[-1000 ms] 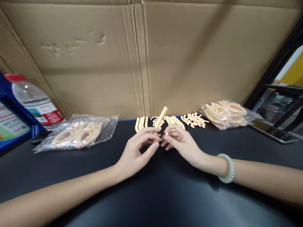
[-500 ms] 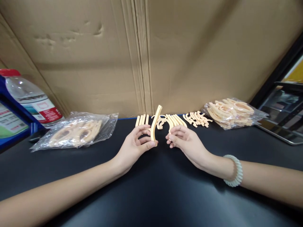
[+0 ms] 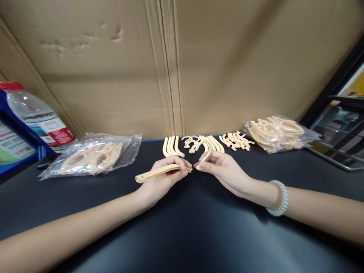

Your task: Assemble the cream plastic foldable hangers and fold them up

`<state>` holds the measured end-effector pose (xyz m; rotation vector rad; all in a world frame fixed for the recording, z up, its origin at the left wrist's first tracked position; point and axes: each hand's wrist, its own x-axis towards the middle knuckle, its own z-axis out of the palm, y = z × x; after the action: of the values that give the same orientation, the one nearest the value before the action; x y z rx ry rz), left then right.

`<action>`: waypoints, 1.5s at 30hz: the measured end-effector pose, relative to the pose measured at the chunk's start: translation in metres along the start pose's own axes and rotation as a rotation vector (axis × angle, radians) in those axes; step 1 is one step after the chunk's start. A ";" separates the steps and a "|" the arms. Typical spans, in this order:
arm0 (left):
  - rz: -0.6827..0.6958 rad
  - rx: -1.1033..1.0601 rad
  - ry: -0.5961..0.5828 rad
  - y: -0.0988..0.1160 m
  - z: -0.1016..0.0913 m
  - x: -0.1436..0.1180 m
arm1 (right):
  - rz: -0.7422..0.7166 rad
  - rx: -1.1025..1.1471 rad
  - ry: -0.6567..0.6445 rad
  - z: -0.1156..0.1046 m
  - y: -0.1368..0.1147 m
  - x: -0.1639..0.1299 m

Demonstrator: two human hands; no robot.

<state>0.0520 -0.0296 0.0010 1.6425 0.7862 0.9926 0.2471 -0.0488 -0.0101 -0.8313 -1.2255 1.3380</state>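
Observation:
My left hand (image 3: 162,181) grips a long cream plastic arm piece (image 3: 155,173) that lies almost level, its free end pointing left. My right hand (image 3: 224,171) pinches a small curved cream hook piece (image 3: 205,148) between thumb and fingers, its lower tip close to the right end of the arm piece. The two hands nearly touch above the black table (image 3: 182,235). Just behind them lie rows of loose cream parts: curved arms (image 3: 171,146), more hooks and arms (image 3: 203,142) and small hooks (image 3: 236,140).
A clear bag of cream parts (image 3: 91,155) lies at the left, another bag (image 3: 277,131) at the right. A water bottle (image 3: 36,117) and blue bin (image 3: 14,144) stand far left. A cardboard wall (image 3: 182,64) closes the back. A tablet (image 3: 338,140) rests far right.
My left hand has swung the arm piece from upright down to nearly level, pointing left. My right hand now shows a curved hook piece raised in its fingers, brought to the arm's end.

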 end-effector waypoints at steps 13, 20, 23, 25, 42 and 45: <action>0.034 0.135 -0.043 -0.003 0.000 -0.001 | 0.000 -0.185 -0.145 0.001 -0.001 -0.001; 0.031 0.127 -0.083 0.001 0.000 0.000 | 0.028 -0.177 -0.156 0.003 0.000 -0.001; 0.011 0.082 -0.081 0.001 0.001 -0.001 | 0.040 -0.167 -0.150 0.002 0.001 -0.001; 0.009 0.076 -0.078 0.002 0.001 -0.001 | 0.053 -0.175 -0.144 0.002 0.001 -0.001; 0.021 0.103 -0.095 0.001 0.003 -0.001 | -0.014 -0.290 -0.092 0.008 0.004 -0.002; 0.004 0.103 -0.092 0.003 0.003 -0.003 | -0.028 -0.309 -0.071 0.010 0.005 -0.004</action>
<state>0.0540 -0.0340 0.0024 1.7653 0.7832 0.8849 0.2374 -0.0540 -0.0131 -0.9841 -1.5196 1.1799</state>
